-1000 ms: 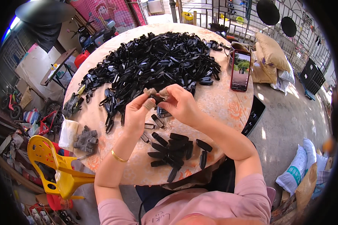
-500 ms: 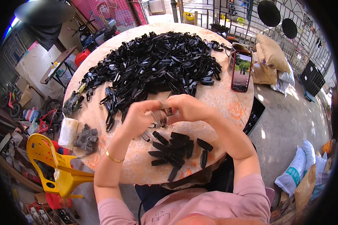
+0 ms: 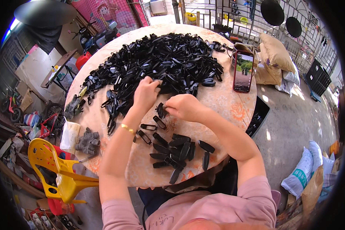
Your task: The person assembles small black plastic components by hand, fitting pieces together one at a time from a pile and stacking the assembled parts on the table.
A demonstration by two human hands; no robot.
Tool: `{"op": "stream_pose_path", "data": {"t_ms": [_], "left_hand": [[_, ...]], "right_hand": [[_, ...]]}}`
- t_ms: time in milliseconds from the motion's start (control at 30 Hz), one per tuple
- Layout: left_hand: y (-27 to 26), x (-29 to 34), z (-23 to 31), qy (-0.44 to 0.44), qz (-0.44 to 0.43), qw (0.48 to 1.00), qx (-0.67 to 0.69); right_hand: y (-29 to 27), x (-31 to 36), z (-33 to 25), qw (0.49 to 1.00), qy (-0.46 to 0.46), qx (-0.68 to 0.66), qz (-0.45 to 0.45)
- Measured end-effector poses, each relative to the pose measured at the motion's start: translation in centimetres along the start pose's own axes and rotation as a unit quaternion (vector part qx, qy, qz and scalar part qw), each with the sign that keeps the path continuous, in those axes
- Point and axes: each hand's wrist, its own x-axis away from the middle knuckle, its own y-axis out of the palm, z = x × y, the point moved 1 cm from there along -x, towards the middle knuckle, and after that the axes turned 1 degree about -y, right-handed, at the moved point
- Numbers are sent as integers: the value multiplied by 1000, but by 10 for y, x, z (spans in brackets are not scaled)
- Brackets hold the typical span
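Observation:
A big heap of small black oblong plastic pieces (image 3: pixel 161 57) covers the far half of the round, flower-patterned table (image 3: pixel 234 111). My left hand (image 3: pixel 145 95) reaches to the heap's near edge, its fingers curled together; what they hold, if anything, is hidden. Just right of it, my right hand (image 3: pixel 186 108) pinches a black plastic piece (image 3: pixel 161 110) close to the tabletop. Several loose framed pieces, such as one black frame (image 3: pixel 148 127), lie between my forearms. Closer to me is a smaller cluster of solid-looking black pieces (image 3: pixel 180 149).
A phone (image 3: pixel 243 73) with a lit screen stands at the table's right side. Dark grey crumpled cloth (image 3: pixel 88 141) and a white packet (image 3: pixel 70 135) lie on the left edge. A yellow chair (image 3: pixel 46 168) is at the left; sacks (image 3: pixel 274 57) stand beyond the table at the right.
My hands were together above the table and have separated. The left has moved forward to the heap, the right down near the tabletop. More framed pieces now show between my forearms.

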Motion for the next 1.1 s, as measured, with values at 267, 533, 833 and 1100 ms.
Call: {"op": "stream_pose_path", "data": {"t_ms": [267,533,833,1100], "left_hand": [[17,-11,18,15,-60,991,-123],[-18,32,26,-302,-98,775,547],[-29,43,35,-274,-31,689,670],[-29,46,43,-278,-17,769,575]], "right_hand": [[-7,-4,14,981,10,-68,180],[-7,-5,2,921,175,-304,171],[3,-5,-14,882,172,-398,183],[1,-3,-22,951,142,-199,190]]}}
